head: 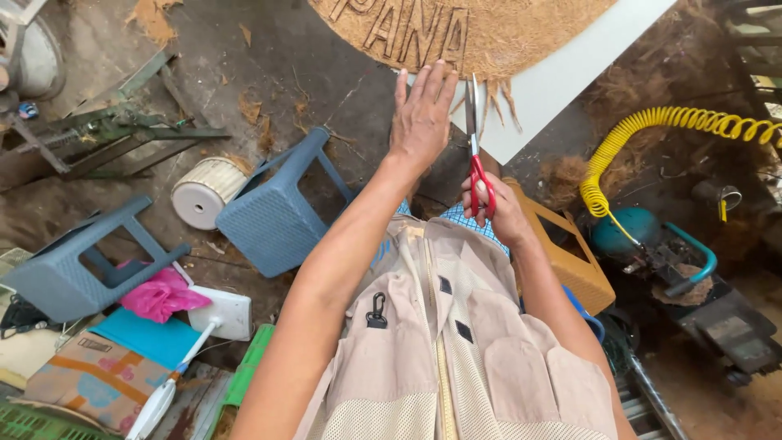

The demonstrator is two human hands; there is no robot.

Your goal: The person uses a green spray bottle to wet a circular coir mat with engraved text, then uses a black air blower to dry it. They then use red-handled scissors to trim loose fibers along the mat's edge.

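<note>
My left hand [422,114] lies flat with fingers together on the near edge of a round brown coir mat [489,28] with letters cut into it. The mat rests on a white board [562,81]. My right hand [493,208] grips red-handled scissors [474,155], blades pointing up at the mat's frayed edge, just right of my left hand. Loose fibre strands hang from the mat beside the blades.
Two grey-blue plastic stools [273,212] [69,269] lie tipped on the dirty floor at left, with a white ribbed container [205,191], pink bag [159,295] and white power strip [224,314]. An orange-brown stool [570,261], yellow coiled hose [652,130] and teal tool [631,232] sit right.
</note>
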